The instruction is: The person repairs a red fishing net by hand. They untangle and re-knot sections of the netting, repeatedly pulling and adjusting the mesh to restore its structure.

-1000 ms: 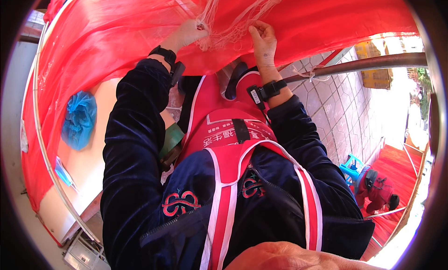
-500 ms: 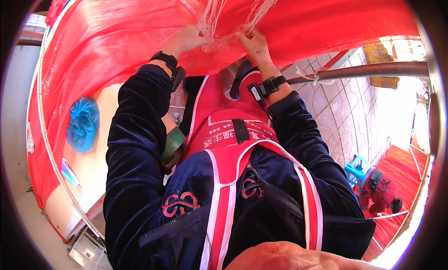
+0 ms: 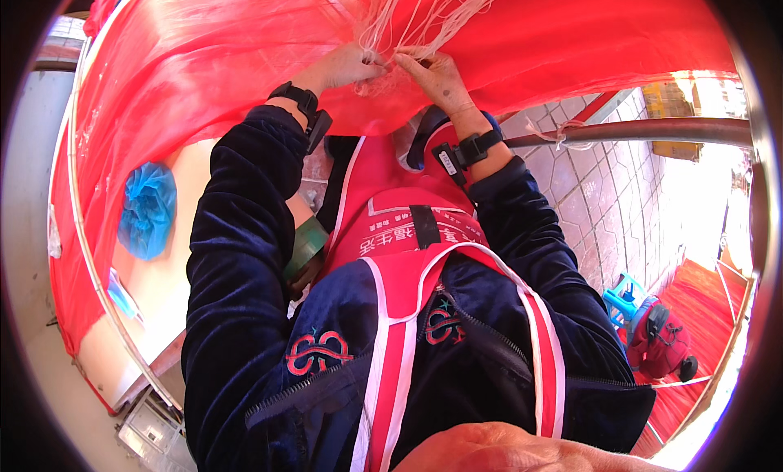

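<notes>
"Head view: what do we find at the left hand [image 3: 351, 66]?"

"We see its thumb and fingers drawn together in a pinch on a bundle of fine white threads [image 3: 465, 22], at their lower, tangled end."

"And the right hand [image 3: 434, 75]?"

"Just beside the left, we see its thumb and forefinger nipped together on the same threads, the other fingers curled. How firmly either grips, we cannot tell."

"Where do the threads go?"

"We follow them from between the two hands up past the fingertips, in front of a wide red cloth [image 3: 587, 35] that spreads behind and to both sides of the hands."

"What else can we place?"

"Left of the left hand and nearer the body, we notice a crumpled blue plastic bag [image 3: 148, 212] on a pale table [image 3: 189, 186]. Right of the right hand we see a metal bar [image 3: 652, 130]; well apart, lower right, a bent-over person [image 3: 665, 345] beside a blue stool [image 3: 625, 297]."
</notes>
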### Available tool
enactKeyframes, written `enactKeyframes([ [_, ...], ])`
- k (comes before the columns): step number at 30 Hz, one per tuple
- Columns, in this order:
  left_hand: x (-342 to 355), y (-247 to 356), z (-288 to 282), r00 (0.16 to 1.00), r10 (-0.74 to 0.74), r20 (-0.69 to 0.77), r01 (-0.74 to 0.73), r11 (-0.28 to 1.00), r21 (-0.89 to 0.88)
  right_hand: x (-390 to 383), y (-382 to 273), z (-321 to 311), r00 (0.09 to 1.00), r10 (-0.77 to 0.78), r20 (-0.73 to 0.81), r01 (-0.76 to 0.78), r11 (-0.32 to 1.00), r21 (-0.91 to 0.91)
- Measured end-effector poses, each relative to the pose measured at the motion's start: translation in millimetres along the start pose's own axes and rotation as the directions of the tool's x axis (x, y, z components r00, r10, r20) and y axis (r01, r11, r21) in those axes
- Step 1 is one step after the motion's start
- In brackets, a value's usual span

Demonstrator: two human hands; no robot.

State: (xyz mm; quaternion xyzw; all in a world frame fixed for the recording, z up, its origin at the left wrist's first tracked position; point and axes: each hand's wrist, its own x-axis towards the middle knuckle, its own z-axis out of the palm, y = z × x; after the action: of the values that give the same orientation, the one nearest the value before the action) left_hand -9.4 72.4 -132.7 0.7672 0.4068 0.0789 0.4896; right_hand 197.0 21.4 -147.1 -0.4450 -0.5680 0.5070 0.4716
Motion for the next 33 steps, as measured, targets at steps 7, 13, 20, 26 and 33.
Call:
enactKeyframes([
  [7, -0.2, 5.2, -1.0, 0.993, -0.045, 0.11, 0.055, 0.994, -0.091, -8.5, -6.6, -1.7, 0.975, 0.213, 0.063, -0.216, 0.975, 0.046],
  [13, -5.1, 31.2, -9.6, 0.986, 0.056, 0.157, -0.053, 0.998, -0.026, -26.2, -27.5, -2.6, 0.982, 0.11, 0.153, -0.11, 0.994, -0.012],
  [20, -66.1, 111.1, -51.8, 0.986, 0.158, 0.048, -0.161, 0.985, 0.058, -51.2, -153.1, -16.2, 0.98, -0.02, 0.2, -0.001, 0.995, 0.104],
  [26, -135.9, 157.5, -90.4, 0.904, 0.409, -0.122, -0.427, 0.874, -0.232, -85.2, -240.1, -21.2, 0.93, -0.256, 0.262, 0.193, 0.95, 0.244],
  [33, -148.4, 149.4, -62.9, 0.916, 0.334, -0.223, -0.323, 0.943, 0.085, -119.0, -257.3, -12.6, 0.956, -0.138, 0.257, 0.115, 0.988, 0.101],
])
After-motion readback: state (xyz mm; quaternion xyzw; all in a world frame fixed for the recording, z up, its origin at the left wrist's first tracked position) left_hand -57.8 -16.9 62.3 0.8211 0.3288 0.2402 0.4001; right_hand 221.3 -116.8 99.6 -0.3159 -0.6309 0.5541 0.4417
